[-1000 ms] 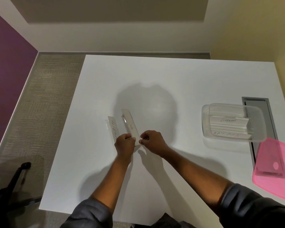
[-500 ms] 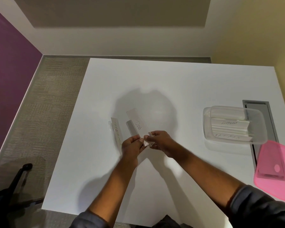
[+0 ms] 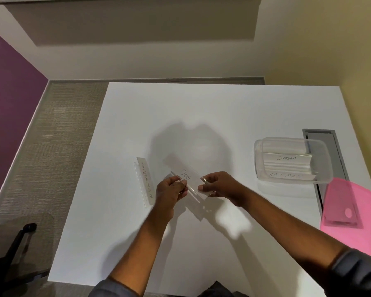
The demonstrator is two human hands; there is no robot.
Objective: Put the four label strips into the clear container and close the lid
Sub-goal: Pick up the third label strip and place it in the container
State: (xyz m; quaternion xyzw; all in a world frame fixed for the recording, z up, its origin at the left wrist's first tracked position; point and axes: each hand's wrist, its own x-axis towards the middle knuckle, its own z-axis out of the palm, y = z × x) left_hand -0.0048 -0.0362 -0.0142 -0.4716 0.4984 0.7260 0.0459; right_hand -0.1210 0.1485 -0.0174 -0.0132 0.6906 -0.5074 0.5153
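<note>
Above the white table (image 3: 201, 114), beside grey carpet (image 3: 58, 136), both hands (image 3: 169, 189) (image 3: 221, 187) pinch one label strip (image 3: 186, 174).

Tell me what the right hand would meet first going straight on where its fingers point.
The right hand points left, pinching the DOG strip; going on, it would probably meet the left hand gripping that strip's other edge.

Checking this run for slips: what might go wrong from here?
The DOG strip is clear plastic, pinched just at its edges by the left hand and right hand; it may slip on the way to the clear container. The SUPERMAN strip on the table is nearly see-through and might be overlooked. The container seems to sit partly over the grey slot, so pressing the pink lid on could rock it.
</note>
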